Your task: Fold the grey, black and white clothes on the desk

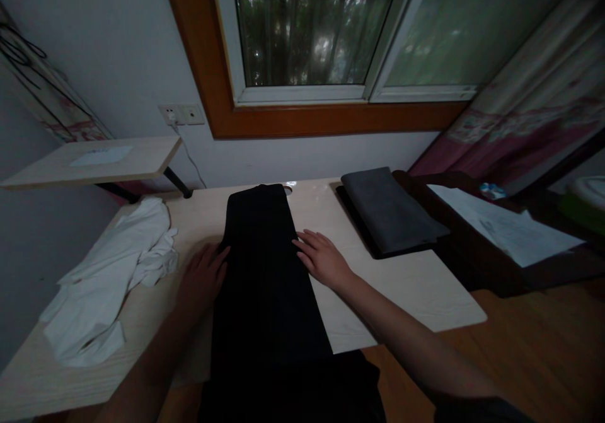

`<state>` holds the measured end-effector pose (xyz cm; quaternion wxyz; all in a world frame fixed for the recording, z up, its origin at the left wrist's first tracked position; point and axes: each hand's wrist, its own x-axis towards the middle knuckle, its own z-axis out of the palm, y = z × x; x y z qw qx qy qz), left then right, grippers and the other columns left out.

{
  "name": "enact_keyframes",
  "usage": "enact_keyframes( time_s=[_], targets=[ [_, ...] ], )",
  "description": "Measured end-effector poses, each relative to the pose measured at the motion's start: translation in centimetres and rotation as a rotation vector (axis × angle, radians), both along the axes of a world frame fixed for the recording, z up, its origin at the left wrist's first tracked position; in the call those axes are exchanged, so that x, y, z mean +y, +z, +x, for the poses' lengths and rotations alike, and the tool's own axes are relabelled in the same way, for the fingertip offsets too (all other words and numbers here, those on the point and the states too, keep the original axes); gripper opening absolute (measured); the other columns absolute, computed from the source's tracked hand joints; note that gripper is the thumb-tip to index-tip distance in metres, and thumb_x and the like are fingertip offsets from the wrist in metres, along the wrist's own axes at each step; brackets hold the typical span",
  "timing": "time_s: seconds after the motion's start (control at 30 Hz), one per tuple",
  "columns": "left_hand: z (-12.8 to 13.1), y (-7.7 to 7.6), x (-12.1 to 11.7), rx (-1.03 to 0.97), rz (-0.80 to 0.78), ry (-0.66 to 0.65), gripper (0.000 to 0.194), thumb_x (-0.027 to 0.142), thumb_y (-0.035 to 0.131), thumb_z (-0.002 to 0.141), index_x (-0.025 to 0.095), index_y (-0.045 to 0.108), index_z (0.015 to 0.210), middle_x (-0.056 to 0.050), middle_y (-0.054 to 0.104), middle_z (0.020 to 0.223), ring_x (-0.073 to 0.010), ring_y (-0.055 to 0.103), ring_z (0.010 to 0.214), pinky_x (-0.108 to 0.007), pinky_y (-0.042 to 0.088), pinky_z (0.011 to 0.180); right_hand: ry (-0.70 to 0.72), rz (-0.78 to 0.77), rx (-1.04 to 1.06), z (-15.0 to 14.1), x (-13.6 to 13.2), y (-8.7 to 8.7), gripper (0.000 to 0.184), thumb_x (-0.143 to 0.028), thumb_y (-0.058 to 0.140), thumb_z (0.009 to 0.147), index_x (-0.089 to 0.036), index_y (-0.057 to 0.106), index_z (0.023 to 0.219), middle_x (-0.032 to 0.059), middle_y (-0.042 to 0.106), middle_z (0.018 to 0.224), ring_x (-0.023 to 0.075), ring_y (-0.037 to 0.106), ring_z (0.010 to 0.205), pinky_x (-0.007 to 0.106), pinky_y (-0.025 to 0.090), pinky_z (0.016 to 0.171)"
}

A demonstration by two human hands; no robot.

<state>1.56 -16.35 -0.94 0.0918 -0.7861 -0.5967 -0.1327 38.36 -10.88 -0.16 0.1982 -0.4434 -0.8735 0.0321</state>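
Note:
A long black garment (pixel 265 272), folded lengthwise and perhaps a pair of trousers, lies flat down the middle of the pale wooden table (pixel 416 290). Its near end reaches the table's front edge, where more dark cloth shows below. My left hand (pixel 204 275) rests at the garment's left edge, fingers stretched out with their tips on the cloth. At the right edge is my right hand (pixel 324 258), palm down, fingers extended and touching the black fabric. Neither hand grips anything.
Crumpled white clothing (pixel 111 278) lies on the left, before a small raised shelf (pixel 94 161). Folded grey cloth (pixel 390 205) sits on a dark item at the right rear. Beyond the table's right side, papers (pixel 510 224) rest on a dark brown surface. A window (pixel 321 32) is ahead.

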Motion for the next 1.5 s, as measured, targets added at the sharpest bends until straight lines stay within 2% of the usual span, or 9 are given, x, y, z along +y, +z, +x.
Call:
enact_keyframes(
  time_s=[0.2, 0.37, 0.5, 0.67, 0.77, 0.9, 1.07, 1.33, 1.5],
  targets=[
    [0.2, -0.2, 0.9, 0.052, -0.017, 0.045, 0.049, 0.033, 0.04, 0.103, 0.027, 0.052, 0.151, -0.01, 0.05, 0.157, -0.0343, 0.036, 0.151, -0.059, 0.036, 0.12, -0.067, 0.023, -0.035, -0.4, 0.9, 0.7, 0.04, -0.03, 0.053, 0.102, -0.026, 0.063, 0.141, 0.0073, 0.06, 0.148, 0.0281, 0.051, 0.138, 0.048, 0.04, 0.116],
    [1.5, 1.7, 2.5, 0.077, -0.03, 0.103, 0.051, 0.023, 0.038, 0.1, 0.023, 0.053, 0.15, -0.011, 0.041, 0.163, -0.0355, 0.03, 0.154, -0.06, 0.035, 0.119, -0.139, 0.015, -0.079, -1.2, 2.5, 1.3, 0.043, -0.019, 0.052, 0.099, -0.021, 0.063, 0.14, 0.009, 0.059, 0.148, 0.0299, 0.049, 0.14, 0.051, 0.037, 0.118],
    [4.4, 3.3, 4.5, 0.079, -0.024, 0.054, 0.056, 0.016, 0.036, 0.097, 0.016, 0.05, 0.151, -0.011, 0.037, 0.166, -0.0313, 0.024, 0.157, -0.057, 0.025, 0.126, -0.21, -0.008, -0.075, -4.4, 3.6, 1.7, 0.05, -0.011, 0.045, 0.096, -0.011, 0.056, 0.146, 0.0159, 0.051, 0.155, 0.0306, 0.046, 0.144, 0.049, 0.034, 0.121],
    [8.4, 2.7, 6.7, 0.048, -0.095, 0.067, 0.054, 0.03, 0.03, 0.104, 0.016, 0.047, 0.154, -0.01, 0.043, 0.162, -0.0294, 0.027, 0.156, -0.056, 0.018, 0.127, -0.093, -0.014, 0.005, -9.6, 3.7, 1.0, 0.053, -0.026, 0.043, 0.103, -0.006, 0.046, 0.153, 0.018, 0.041, 0.162, 0.0275, 0.037, 0.151, 0.044, 0.029, 0.125],
    [9.0, 1.8, 7.3, 0.027, -0.12, 0.115, 0.055, 0.036, 0.028, 0.106, 0.018, 0.045, 0.155, -0.009, 0.039, 0.164, -0.0282, 0.029, 0.155, -0.056, 0.019, 0.127, -0.033, -0.046, -0.005, -10.8, 3.5, 0.2, 0.058, -0.039, 0.046, 0.105, -0.008, 0.046, 0.153, 0.0168, 0.038, 0.164, 0.0274, 0.031, 0.154, 0.046, 0.024, 0.127],
    [7.6, 1.3, 7.6, 0.013, -0.104, 0.11, 0.057, 0.039, 0.026, 0.106, 0.019, 0.042, 0.157, -0.009, 0.036, 0.166, -0.0284, 0.027, 0.156, -0.059, 0.02, 0.125, -0.058, -0.068, -0.037, -9.3, 4.0, -0.2, 0.062, -0.046, 0.044, 0.105, -0.009, 0.044, 0.155, 0.0158, 0.034, 0.165, 0.0276, 0.028, 0.155, 0.048, 0.021, 0.128],
    [3.8, 0.6, 7.5, -0.021, -0.129, 0.153, 0.058, 0.041, 0.026, 0.106, 0.019, 0.038, 0.159, -0.01, 0.036, 0.166, -0.0334, 0.031, 0.154, -0.064, 0.026, 0.122, -0.115, -0.085, -0.056, -5.2, 5.0, -0.2, 0.056, -0.04, 0.039, 0.107, -0.014, 0.044, 0.156, 0.0125, 0.033, 0.166, 0.0257, 0.027, 0.156, 0.049, 0.026, 0.127],
    [0.0, 0.2, 3.8, -0.003, -0.067, 0.059, 0.057, 0.033, 0.029, 0.106, 0.022, 0.03, 0.162, -0.01, 0.043, 0.163, -0.0311, 0.034, 0.153, -0.058, 0.028, 0.123, -0.112, -0.072, -0.013, -0.5, 3.5, -0.5, 0.051, -0.032, 0.042, 0.106, -0.019, 0.047, 0.154, 0.0105, 0.04, 0.163, 0.0272, 0.033, 0.154, 0.052, 0.03, 0.125],
    [-0.1, 0.3, 2.5, 0.059, -0.089, -0.028, 0.05, 0.038, 0.037, 0.105, 0.03, 0.047, 0.154, -0.009, 0.051, 0.157, -0.0315, 0.038, 0.151, -0.055, 0.031, 0.122, -0.032, -0.088, 0.022, 0.8, 1.2, -0.3, 0.047, -0.033, 0.047, 0.105, -0.026, 0.052, 0.151, 0.0071, 0.045, 0.161, 0.0274, 0.032, 0.154, 0.054, 0.033, 0.123]
  ],
)
